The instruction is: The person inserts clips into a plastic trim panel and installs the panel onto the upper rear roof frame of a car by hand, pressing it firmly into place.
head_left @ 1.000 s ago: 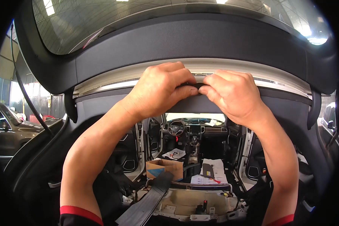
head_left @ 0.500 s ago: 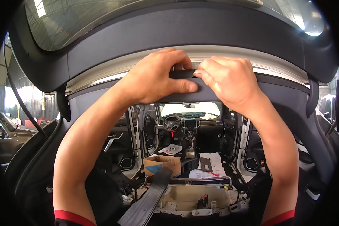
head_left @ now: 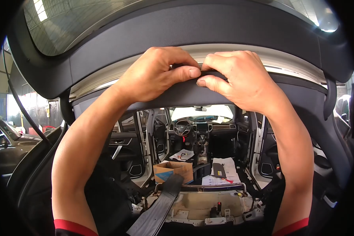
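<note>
Both my hands are raised at the rear roof edge of a car, close together near the middle of the opening. A black rubber weatherstrip point(head_left: 211, 73) runs along this edge. My left hand point(head_left: 155, 74) is closed on the strip, thumb against its near side and fingers curled over the top, partly hidden. Just to its right, my right hand point(head_left: 242, 80) pinches the same strip between thumb and fingers. Below the strip lies the grey headliner edge point(head_left: 177, 95). Overhead, the raised tailgate point(head_left: 200, 23) with its dark trim spans the view.
Inside the stripped cabin stand a cardboard box point(head_left: 163, 172) and a long grey trim panel point(head_left: 155, 210). Papers point(head_left: 228, 167) with a dark flat part lie farther in, before the dashboard point(head_left: 220, 128). Another car point(head_left: 17, 143) is parked at left.
My left thumb has come up from below onto the strip, and that hand has closed. My right hand's thumb and fingers have shifted slightly left along it. The view has moved slightly.
</note>
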### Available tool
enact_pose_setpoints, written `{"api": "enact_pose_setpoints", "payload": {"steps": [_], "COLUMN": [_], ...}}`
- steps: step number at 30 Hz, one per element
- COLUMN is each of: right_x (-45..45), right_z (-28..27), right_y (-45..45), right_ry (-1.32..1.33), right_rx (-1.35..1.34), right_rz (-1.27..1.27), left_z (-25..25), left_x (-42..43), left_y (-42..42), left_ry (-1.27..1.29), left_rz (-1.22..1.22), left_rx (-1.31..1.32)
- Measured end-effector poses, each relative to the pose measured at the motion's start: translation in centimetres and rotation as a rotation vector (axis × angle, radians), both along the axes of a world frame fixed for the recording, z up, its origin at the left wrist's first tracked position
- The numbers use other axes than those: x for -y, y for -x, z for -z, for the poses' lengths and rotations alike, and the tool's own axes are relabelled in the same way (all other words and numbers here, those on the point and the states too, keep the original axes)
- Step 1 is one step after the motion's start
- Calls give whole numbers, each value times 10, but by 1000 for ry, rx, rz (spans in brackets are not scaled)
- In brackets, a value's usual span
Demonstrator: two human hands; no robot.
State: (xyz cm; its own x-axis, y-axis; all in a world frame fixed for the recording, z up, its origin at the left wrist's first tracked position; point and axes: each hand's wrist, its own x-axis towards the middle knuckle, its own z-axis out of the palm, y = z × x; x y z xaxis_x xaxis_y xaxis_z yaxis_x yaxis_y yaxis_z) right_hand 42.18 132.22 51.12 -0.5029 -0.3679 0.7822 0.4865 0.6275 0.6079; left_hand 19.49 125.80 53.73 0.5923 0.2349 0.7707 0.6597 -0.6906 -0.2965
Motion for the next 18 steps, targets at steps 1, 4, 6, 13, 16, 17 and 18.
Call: {"api": "enact_pose_setpoints", "payload": {"steps": [1,4,6,13,16,17,18], "right_x": [-1,-7,-8,-1,0,1,4], "right_z": [0,5,7,6,6,3,-2], "right_y": [2,9,10,8,15,17,19], "right_ry": [-67,-225,-225,-43,-32,-29,7], "right_rx": [-30,-102,-145,-9,1,3,23], "right_rz": [34,18,74,-90,-106,-103,-71], "left_z": [2,11,11,17,7,5,5], "left_x": [3,8,10,-2,2,4,5], "left_y": [4,8,0,5,10,12,13], "left_ry": [-4,-56,17,-465,-447,-245,-43], "left_rz": [-2,-129,-244,-225,-267,-178,-90], "left_rx": [-1,-68,21,-131,-188,-87,13]}}
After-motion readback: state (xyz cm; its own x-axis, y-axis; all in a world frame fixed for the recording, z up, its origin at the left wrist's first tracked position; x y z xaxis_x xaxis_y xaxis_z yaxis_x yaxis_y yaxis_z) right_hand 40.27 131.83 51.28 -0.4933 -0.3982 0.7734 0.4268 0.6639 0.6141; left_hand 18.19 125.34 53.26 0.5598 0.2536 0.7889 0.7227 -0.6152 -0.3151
